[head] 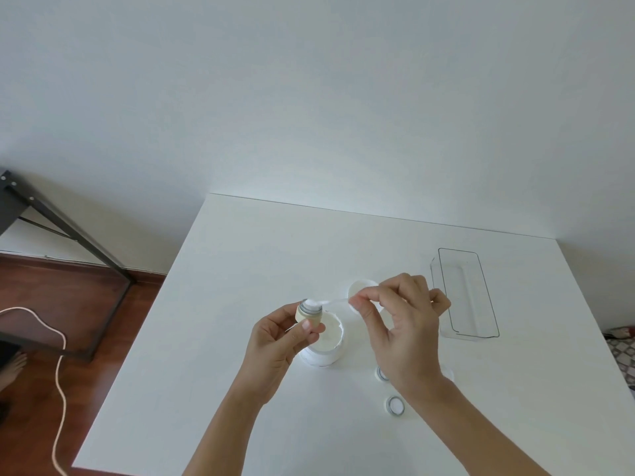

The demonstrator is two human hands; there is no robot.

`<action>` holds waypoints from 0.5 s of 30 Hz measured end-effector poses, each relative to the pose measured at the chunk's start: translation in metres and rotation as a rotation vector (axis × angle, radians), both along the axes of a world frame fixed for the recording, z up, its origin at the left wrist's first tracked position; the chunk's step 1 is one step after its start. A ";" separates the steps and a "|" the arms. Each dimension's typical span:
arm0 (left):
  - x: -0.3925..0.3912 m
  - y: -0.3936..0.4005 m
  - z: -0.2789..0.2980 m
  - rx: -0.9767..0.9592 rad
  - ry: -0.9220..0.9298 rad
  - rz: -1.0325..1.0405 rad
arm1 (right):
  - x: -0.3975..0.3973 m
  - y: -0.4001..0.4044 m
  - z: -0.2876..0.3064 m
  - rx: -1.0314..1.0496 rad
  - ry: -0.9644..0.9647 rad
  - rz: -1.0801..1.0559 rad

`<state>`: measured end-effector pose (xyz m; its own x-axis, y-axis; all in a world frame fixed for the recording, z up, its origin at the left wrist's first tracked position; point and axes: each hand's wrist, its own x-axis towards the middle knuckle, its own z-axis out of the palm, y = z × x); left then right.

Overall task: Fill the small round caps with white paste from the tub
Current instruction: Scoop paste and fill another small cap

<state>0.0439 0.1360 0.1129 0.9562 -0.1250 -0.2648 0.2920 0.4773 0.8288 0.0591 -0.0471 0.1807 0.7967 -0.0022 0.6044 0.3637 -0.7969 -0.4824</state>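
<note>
My left hand (278,341) pinches a small cream-coloured round cap (308,312) with a grey rim, tilted above the open white tub (326,345) of paste. White paste sits heaped in the cap's mouth. My right hand (402,324) pinches a thin clear spatula (338,301) whose tip touches the paste in the cap. Two more small caps lie on the table: one (395,405) in front of my right wrist, another (380,373) partly hidden under that hand.
The tub's white lid (359,289) lies behind my right hand. A clear rectangular tray (464,293) stands at the right on the white table (240,269). Left of the table are a dark metal frame (68,231), a pale cord (60,372) and a wooden floor.
</note>
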 end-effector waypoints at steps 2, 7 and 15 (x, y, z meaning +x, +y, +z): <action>0.000 0.000 0.001 -0.008 -0.004 -0.001 | 0.000 -0.003 -0.003 -0.073 -0.106 0.057; 0.001 0.000 0.003 -0.034 -0.008 0.010 | -0.001 -0.009 -0.005 -0.208 -0.261 0.144; 0.001 0.003 0.002 -0.034 0.005 0.055 | -0.005 -0.015 0.003 -0.194 -0.284 0.139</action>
<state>0.0450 0.1387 0.1147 0.9605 -0.0816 -0.2661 0.2688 0.5201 0.8107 0.0537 -0.0621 0.1841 0.5816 0.2304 0.7802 0.5725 -0.7972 -0.1914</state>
